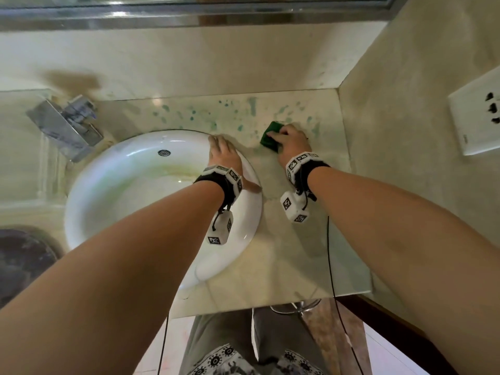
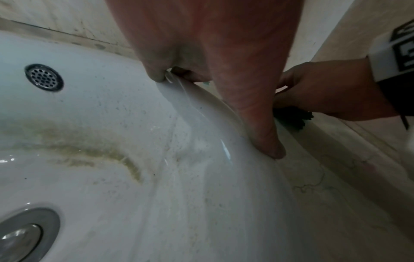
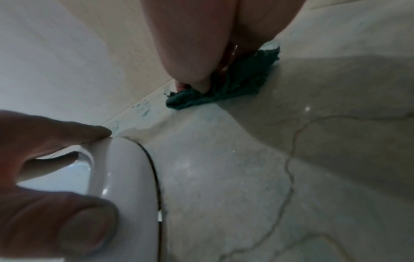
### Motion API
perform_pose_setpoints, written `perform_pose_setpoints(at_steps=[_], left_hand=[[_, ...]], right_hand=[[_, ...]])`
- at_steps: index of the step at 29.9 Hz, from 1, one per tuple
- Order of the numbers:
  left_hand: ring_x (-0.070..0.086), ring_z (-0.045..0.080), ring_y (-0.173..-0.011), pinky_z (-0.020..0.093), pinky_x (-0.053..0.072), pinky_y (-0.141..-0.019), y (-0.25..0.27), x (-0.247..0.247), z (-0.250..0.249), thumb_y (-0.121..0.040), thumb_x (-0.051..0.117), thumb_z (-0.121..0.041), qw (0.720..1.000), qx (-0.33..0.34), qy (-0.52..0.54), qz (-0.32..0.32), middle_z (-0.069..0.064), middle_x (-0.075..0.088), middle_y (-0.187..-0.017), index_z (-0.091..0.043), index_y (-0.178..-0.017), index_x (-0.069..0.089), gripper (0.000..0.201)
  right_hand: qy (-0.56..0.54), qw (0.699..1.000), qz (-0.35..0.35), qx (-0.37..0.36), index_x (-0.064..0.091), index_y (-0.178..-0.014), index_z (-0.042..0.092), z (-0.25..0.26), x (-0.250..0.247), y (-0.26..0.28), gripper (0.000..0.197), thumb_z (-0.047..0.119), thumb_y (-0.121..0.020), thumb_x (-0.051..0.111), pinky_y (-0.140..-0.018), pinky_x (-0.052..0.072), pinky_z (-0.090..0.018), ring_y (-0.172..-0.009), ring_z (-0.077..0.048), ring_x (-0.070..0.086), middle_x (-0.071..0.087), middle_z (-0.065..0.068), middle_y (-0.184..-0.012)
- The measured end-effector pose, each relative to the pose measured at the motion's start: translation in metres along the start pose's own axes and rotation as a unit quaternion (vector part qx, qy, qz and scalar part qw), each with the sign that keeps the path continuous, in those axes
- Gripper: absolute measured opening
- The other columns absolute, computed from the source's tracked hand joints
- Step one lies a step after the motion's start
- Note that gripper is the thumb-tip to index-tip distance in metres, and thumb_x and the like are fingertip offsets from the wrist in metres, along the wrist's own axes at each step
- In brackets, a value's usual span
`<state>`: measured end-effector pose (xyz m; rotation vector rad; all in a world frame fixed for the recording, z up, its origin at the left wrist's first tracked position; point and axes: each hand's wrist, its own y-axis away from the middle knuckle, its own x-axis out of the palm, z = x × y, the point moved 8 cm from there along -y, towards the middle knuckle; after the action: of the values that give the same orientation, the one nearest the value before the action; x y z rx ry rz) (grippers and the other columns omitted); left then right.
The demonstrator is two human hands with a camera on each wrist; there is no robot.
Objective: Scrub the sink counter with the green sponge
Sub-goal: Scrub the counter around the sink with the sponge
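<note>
Pale marble runs across the worktop [image 1: 303, 239], boxed in by a tiled back wall and a side wall on the right, and we are working near its back right corner. Our green sponge [image 1: 271, 136] lies flat on the worktop there, close to the back edge, its long axis slanting from the back wall toward the front edge. Our right hand [image 1: 293, 143] sits on top of it, fingers bent down over the pad and pressing it to the stone, so that hand already has the sponge. Green-blue spots [image 1: 189, 115] are scattered along the back edge, and most of them lie to the left of the sponge, between it and the tap [image 1: 67, 128]. We judge the coming strokes must travel leftward along that back strip. Our left hand [image 1: 223, 152] is apart from the sponge, further left, resting on the rim of the white basin [image 1: 113, 185]; in the left wrist view its fingertips curl over the rim, gripping it for support. A wall socket [image 1: 476, 115] sits on the right wall.
</note>
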<state>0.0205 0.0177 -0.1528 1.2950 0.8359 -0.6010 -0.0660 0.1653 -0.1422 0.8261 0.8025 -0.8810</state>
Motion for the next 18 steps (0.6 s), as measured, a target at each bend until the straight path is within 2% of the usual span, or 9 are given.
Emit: perform_pose_setpoints(at_steps=[5,8,12,14,16,18], left_hand=[[0.000,0.048,-0.144,0.058,-0.001,-0.116,-0.004,0.004,0.001,-0.013,0.031,-0.101,0.999,-0.014,0.019,0.023,0.028,0.007,-0.157,0.009,-0.150,0.005,0.177],[-0.002,0.048,-0.144,0.057,0.000,-0.117,-0.006,0.006,0.001,-0.009,0.029,-0.100,0.999,-0.019,0.028,0.028,0.027,0.005,-0.157,0.008,-0.150,0.003,0.179],[-0.003,0.048,-0.144,0.056,-0.001,-0.117,-0.006,0.008,0.001,-0.010,0.031,-0.100,0.999,-0.020,0.034,0.029,0.027,0.005,-0.157,0.007,-0.150,0.003,0.179],[-0.003,0.047,-0.144,0.055,-0.002,-0.118,-0.005,0.007,0.001,-0.011,0.033,-0.100,0.999,-0.018,0.037,0.025,0.027,0.005,-0.157,0.008,-0.150,0.003,0.178],[-0.002,0.047,-0.144,0.055,-0.002,-0.118,-0.004,0.006,0.002,-0.012,0.033,-0.100,0.999,-0.015,0.036,0.020,0.028,0.007,-0.157,0.008,-0.150,0.004,0.178],[-0.001,0.047,-0.144,0.056,-0.001,-0.117,-0.006,0.008,0.001,-0.012,0.032,-0.100,0.999,-0.011,0.038,0.014,0.028,0.008,-0.157,0.008,-0.150,0.006,0.178]], right_hand=[[-0.020,0.999,0.020,-0.023,0.063,-0.123,0.026,0.003,0.013,0.022,0.037,0.013,-0.091,0.051,-0.092,0.045,-0.031,-0.106,-0.030,0.054,0.055,-0.005,-0.123],[0.026,0.996,0.057,-0.062,0.064,-0.123,0.025,0.008,0.027,0.036,0.037,0.013,-0.090,0.052,-0.091,0.041,-0.027,-0.110,-0.027,0.053,0.058,-0.003,-0.123],[0.057,0.983,0.083,-0.155,0.069,-0.118,0.021,0.022,0.035,0.045,0.031,0.011,-0.092,0.053,-0.085,0.045,-0.034,-0.103,-0.028,0.053,0.062,-0.005,-0.113],[0.044,0.983,0.083,-0.158,0.070,-0.112,0.017,0.020,0.037,0.042,0.026,0.019,-0.093,0.053,-0.080,0.048,-0.037,-0.096,-0.025,0.055,0.063,-0.005,-0.105],[0.010,0.988,0.076,-0.131,0.070,-0.100,0.009,0.018,0.038,0.035,0.037,0.036,-0.092,0.046,-0.074,0.050,-0.040,-0.087,-0.024,0.056,0.064,-0.006,-0.096],[-0.011,0.991,0.049,-0.123,0.069,-0.096,0.007,0.021,0.038,0.028,0.043,0.042,-0.090,0.045,-0.070,0.048,-0.039,-0.084,-0.025,0.054,0.062,-0.008,-0.092]])
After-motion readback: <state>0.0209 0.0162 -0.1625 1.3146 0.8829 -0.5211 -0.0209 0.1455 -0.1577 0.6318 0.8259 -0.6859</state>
